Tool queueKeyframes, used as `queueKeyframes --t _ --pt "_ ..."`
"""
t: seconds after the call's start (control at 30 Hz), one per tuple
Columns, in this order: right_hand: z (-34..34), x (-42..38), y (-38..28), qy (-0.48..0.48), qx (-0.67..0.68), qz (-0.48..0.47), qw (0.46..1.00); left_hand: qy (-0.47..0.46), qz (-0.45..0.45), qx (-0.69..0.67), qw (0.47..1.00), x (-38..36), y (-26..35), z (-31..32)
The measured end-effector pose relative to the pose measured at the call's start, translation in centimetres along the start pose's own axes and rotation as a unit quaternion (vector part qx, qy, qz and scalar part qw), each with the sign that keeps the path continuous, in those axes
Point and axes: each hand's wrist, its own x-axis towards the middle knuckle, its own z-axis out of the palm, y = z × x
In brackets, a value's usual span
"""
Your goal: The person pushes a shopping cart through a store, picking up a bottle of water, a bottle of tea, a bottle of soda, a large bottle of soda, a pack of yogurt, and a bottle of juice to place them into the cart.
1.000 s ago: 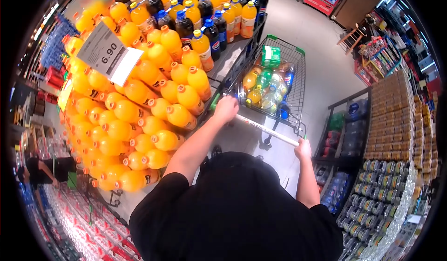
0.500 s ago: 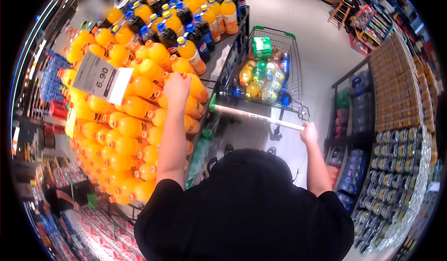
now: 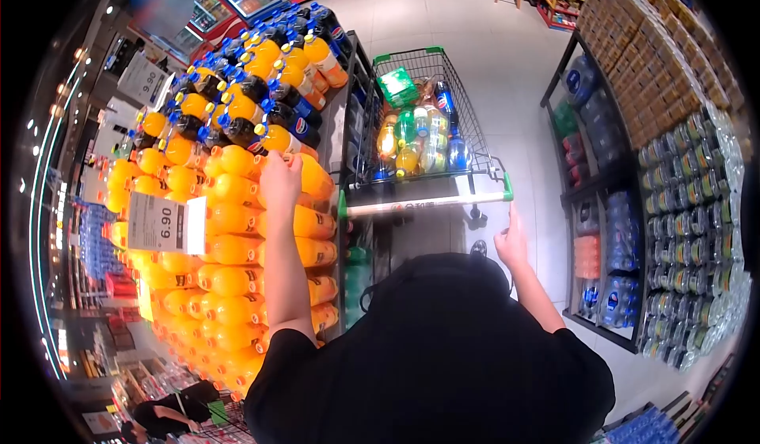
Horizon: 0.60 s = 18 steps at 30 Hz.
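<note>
My left hand is closed at the cap end of an orange soda bottle on top of the stacked orange bottles. The fingers partly hide the cap. A price sign reading 6.90 stands in front of the stack. On the other side, my right hand is just below the right end of the shopping cart's handle. Its index finger stretches toward the handle, and the other fingers are loosely bent with nothing visible in them. The cart holds several drink bottles and a green package.
Dark cola and orange bottles with blue caps fill the display beyond the orange stack. A black shelf with bottle packs and tall stacked cases line the right side. A person in dark clothes is at lower left.
My right hand has come off the cart handle and dropped slightly below it. My left hand stays at the top of the orange bottles. The view has turned.
</note>
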Motion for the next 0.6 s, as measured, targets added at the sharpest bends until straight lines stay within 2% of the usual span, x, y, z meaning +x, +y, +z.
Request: queueKeyframes --t 0.07,0.1,0.2,0.27,0.33,0.37,0.4,0.47,0.53,0.57,0.6 --pt "1.1 -0.8 1.1 0.095 0.032 -0.018 0.995 0.009 0.032 -0.02 0.999 -1.0 3.0 -4.0" --pt "0.9 -0.8 0.5 0.095 0.031 -0.015 0.995 0.014 0.056 -0.049 0.997 -1.5 4.6 -6.0" --pt "-0.8 0.4 -6.1 0.142 0.061 -0.062 0.986 -0.002 0.082 -0.126 0.989 -4.1 9.7 -12.8" --pt "-1.9 1.4 -10.6 0.107 0.159 -0.151 0.97 -0.024 0.088 -0.173 0.981 -5.7 11.1 -15.7" --pt "-2.2 3.3 -13.9 -0.064 0.396 -0.128 0.907 -0.025 0.144 -0.321 0.936 -6.6 11.6 -17.1" --pt "-2.7 4.3 -15.4 -0.191 0.527 -0.09 0.823 -0.058 0.137 -0.45 0.881 -6.7 11.9 -17.3" --pt "-3.1 4.6 -17.0 -0.312 0.636 -0.048 0.705 -0.059 0.137 -0.451 0.88 -6.6 12.3 -17.3" --pt "-4.0 3.5 -20.5 -0.501 0.696 -0.028 0.514 -0.15 0.159 -0.517 0.828 -5.8 13.6 -16.9" --pt "-4.9 0.3 -24.3 -0.66 0.679 -0.036 0.32 -0.224 0.213 -0.519 0.797 -4.7 14.5 -12.8" --pt "-4.6 -0.3 -24.2 -0.699 0.657 -0.034 0.28 -0.287 0.186 -0.545 0.765 -5.1 15.1 -10.5" --pt "-2.5 -0.7 -24.3 -0.696 0.68 -0.042 0.226 -0.33 0.145 -0.587 0.725 -5.6 15.4 -8.4"
